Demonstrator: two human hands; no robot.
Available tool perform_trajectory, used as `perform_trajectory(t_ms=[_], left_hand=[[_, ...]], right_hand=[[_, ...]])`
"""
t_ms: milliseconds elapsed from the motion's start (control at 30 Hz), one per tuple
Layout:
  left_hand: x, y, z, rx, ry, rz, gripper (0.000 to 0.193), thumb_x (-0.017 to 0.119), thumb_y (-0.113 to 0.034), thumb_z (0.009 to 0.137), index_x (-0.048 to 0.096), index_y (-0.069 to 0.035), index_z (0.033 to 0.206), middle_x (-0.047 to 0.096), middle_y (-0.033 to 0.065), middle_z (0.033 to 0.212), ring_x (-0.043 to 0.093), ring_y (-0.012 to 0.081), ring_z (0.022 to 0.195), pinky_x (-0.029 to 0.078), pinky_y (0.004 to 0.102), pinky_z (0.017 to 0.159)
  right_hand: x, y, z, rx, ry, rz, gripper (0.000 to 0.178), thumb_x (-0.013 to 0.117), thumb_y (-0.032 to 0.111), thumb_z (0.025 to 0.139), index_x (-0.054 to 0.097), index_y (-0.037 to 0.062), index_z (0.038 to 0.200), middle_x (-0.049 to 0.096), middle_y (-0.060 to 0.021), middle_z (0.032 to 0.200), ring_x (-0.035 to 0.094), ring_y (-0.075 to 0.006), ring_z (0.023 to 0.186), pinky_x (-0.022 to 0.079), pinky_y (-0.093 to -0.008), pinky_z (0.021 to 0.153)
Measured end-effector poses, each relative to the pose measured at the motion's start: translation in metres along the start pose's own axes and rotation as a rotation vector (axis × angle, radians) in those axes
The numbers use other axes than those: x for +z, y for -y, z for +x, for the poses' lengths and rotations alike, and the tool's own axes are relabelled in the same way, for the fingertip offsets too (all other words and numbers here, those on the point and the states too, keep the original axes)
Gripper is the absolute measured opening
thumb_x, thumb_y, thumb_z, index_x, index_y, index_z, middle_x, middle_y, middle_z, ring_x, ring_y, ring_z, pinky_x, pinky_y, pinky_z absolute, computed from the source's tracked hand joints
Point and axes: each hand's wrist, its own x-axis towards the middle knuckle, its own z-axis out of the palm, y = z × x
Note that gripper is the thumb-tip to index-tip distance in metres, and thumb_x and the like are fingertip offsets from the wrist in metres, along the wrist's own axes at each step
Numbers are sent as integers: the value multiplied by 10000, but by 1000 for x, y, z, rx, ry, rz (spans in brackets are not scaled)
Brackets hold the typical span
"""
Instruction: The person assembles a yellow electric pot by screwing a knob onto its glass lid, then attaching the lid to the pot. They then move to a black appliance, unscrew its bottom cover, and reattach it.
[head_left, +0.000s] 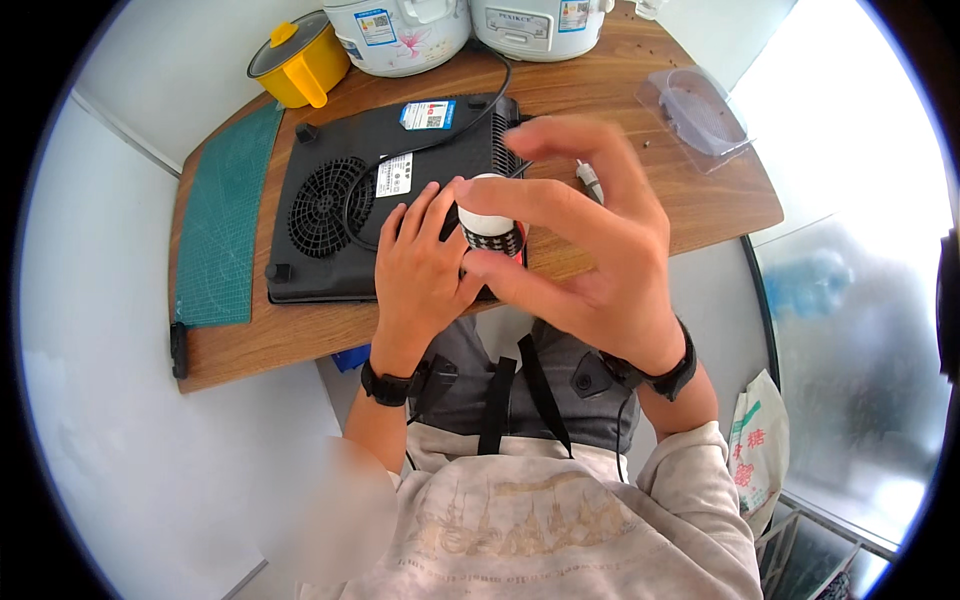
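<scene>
A black induction cooker (330, 190) lies underside up on the wooden table, showing its round fan grille, feet, labels and a cord. My left hand (425, 255) rests on its near right part, fingers stretched out and slightly apart. Beside its fingertips stands a short cylinder (490, 228) with a white top, a black-and-white patterned band and some red below; its lower end is hidden. My right hand (600, 240) hovers around this cylinder, thumb and index finger spread on either side, the other fingers raised and blurred. Whether they touch it is unclear.
A green cutting mat (225, 220) lies left of the cooker. Behind stand a yellow pot (308, 72) and two white rice cookers (405, 40). At the right are a clear plastic tray (700, 110) and a grey-white plug (590, 180). The black cord (430, 146) loops over the cooker.
</scene>
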Motion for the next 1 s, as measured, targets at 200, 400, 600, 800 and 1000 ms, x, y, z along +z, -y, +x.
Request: perform_trajectory(t_ms=[200, 400, 600, 800, 1000], left_hand=[[4, 1, 1, 17, -2, 78, 435, 601, -417, 915, 701, -83, 1175, 543, 97, 1460, 509, 308, 1345, 377, 493, 1084], [3, 1, 0, -8, 33, 6, 400, 598, -400, 921, 707, -100, 1162, 552, 88, 1452, 515, 301, 1337, 378, 482, 1085], [4, -1, 0, 12, -12, 140, 384, 593, -395, 931, 695, -128, 1187, 559, 88, 1438, 519, 298, 1328, 382, 462, 1079], [2, -6, 2, 63, -91, 127, 359, 571, -389, 957, 661, -211, 1256, 575, 89, 1410, 530, 289, 1310, 384, 442, 1080], [4, -4, 1, 52, -105, 104, 343, 594, -377, 949, 660, -227, 1250, 583, 82, 1396, 540, 288, 1294, 400, 444, 1069]], right_hand=[[-1, 1, -4, 14, 43, 46, 344, 832, 39, 702, 749, 45, 1035, 688, -121, 1115, 700, -254, 929, 557, -375, 859], [-8, 4, -8, 46, 49, 75, 330, 768, -8, 737, 740, 46, 1062, 701, -138, 1141, 707, -254, 977, 565, -358, 847], [-6, -1, -14, 59, -5, 101, 368, 821, 28, 726, 736, 60, 1082, 667, -121, 1117, 683, -262, 920, 547, -334, 819], [-11, 2, -18, 35, -132, 30, 270, 737, 11, 777, 707, 85, 1035, 661, -67, 1002, 661, -220, 794, 541, -314, 705], [-10, 11, -22, 114, -102, 79, 323, 779, 47, 766, 687, 86, 1072, 618, -69, 1018, 660, -243, 815, 537, -343, 709]])
